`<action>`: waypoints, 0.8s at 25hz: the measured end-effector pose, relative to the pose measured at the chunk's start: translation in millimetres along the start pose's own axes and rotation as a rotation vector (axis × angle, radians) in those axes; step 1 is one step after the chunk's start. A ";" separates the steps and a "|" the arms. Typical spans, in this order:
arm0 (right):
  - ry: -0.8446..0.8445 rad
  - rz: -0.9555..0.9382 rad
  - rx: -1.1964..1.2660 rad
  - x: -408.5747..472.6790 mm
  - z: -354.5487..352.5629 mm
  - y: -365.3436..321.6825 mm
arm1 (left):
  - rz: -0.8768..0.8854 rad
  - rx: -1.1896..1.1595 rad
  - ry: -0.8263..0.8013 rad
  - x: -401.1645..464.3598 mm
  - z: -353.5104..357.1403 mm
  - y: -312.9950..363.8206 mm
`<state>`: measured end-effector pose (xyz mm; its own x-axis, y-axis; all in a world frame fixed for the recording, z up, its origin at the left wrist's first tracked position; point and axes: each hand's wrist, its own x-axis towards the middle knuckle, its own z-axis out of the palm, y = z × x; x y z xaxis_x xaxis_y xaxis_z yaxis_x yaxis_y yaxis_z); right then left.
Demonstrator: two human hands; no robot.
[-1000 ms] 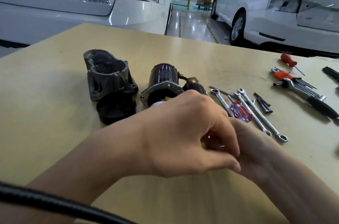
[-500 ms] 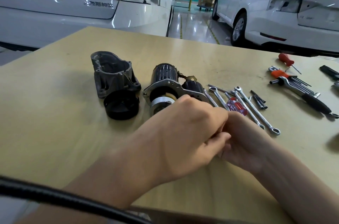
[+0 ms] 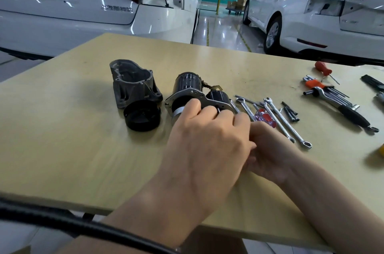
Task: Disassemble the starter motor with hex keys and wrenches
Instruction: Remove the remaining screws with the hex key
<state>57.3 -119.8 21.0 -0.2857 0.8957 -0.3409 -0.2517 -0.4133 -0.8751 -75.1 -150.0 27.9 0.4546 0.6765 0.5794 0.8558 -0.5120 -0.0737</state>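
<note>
My left hand (image 3: 207, 139) lies at the centre of the frame with its fingers curled, their tips against the near end of the starter motor (image 3: 197, 92), which lies on its side on the table (image 3: 83, 149) just above them; something thin and dark shows between the fingers, but I cannot tell what. My right hand (image 3: 270, 149) is tucked behind the left, and I cannot tell whether it holds anything. A grey housing (image 3: 133, 83) and a black cap (image 3: 142, 115) sit left of the motor, wrenches (image 3: 286, 122) to its right.
</note>
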 end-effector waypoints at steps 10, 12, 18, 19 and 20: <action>0.036 0.051 -0.009 9.2 -14.0 5.0 | -0.148 -0.080 -0.140 -1.8 0.3 18.2; 0.021 0.038 0.007 9.0 -14.8 3.2 | -0.314 -0.262 -0.101 -0.1 0.0 25.8; -0.139 0.029 0.040 10.6 -14.7 5.2 | -0.758 -1.095 -0.029 -13.0 1.8 27.9; -0.166 0.041 0.075 12.2 -15.5 5.8 | -0.835 -1.230 -0.045 -14.1 1.2 25.5; -0.188 0.052 0.095 13.7 -15.9 6.7 | -0.890 -1.319 -0.065 -16.0 2.0 22.7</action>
<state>66.4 -107.7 5.0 -0.4657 0.8299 -0.3072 -0.3153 -0.4800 -0.8186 -62.5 -171.4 15.4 -0.0132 0.9998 0.0154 0.0544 -0.0147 0.9984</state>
